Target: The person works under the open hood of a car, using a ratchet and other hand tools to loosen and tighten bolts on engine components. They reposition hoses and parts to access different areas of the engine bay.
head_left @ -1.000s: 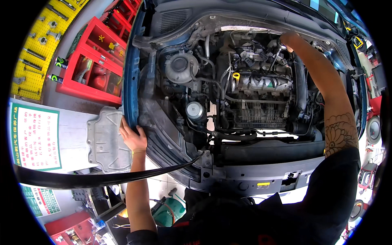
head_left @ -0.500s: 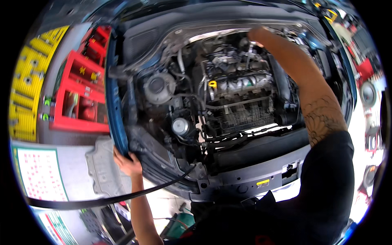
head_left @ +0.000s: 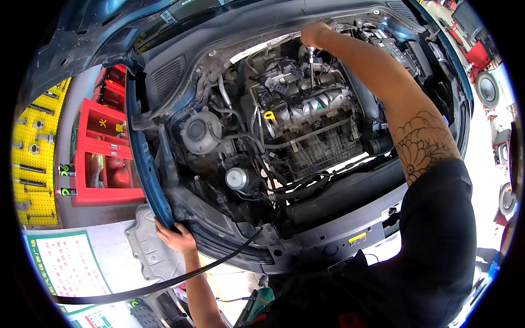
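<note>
At the back of the engine [head_left: 314,117], my right hand [head_left: 317,35] is closed around the top of a socket wrench. Its chrome shaft [head_left: 311,64] points down among the hoses and covers, and my fingers hide most of the handle. The lower end of the shaft is too small to make out. My left hand [head_left: 176,238] lies on the blue fender edge [head_left: 155,186] at the left, fingers stretched out and holding nothing. A yellow dipstick ring [head_left: 268,115] shows on the near left of the engine.
A black strut [head_left: 164,285] crosses over my left forearm. To the left stand a red cabinet [head_left: 104,199] and a yellow tool board [head_left: 38,145]. A grey metal guard [head_left: 149,249] is beside my left hand. The raised hood [head_left: 71,60] is at upper left.
The view has shifted, so the engine sits a little further left. My right hand has moved slightly left and back with the wrench. My left hand stays on the fender.
</note>
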Demonstrator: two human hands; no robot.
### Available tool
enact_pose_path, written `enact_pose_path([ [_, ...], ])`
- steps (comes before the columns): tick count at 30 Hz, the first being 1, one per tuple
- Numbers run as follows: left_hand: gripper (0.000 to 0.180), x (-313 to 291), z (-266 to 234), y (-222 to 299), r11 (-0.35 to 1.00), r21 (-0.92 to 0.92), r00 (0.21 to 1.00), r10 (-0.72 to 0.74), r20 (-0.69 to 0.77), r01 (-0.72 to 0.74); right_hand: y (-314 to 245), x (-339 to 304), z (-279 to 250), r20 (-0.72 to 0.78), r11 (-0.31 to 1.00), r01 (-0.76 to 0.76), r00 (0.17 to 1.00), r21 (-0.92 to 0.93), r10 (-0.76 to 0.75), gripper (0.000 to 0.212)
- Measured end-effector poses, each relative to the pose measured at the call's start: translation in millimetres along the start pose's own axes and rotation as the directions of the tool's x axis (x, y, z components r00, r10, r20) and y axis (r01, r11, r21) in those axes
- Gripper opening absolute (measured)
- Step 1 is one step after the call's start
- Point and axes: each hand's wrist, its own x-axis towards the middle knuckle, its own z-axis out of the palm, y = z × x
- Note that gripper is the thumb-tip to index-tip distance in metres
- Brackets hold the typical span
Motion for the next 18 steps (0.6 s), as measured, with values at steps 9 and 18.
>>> enact_pose_path([
  [9, 0.067, -5, 2, -3, 1.0, 0.015, 1.0, -0.007, -0.004, 0.007, -14, -14, -1, 0.011, 0.999, -0.028, 1.0, -0.03, 0.028, 0.019],
  [18, 0.067, -1, 0, -4, 1.0, 0.012, 1.0, 0.005, 0.004, -0.005, -19, 5, -9, 0.425, 0.93, -0.231, 0.9, 0.285, 0.093, 0.026],
])
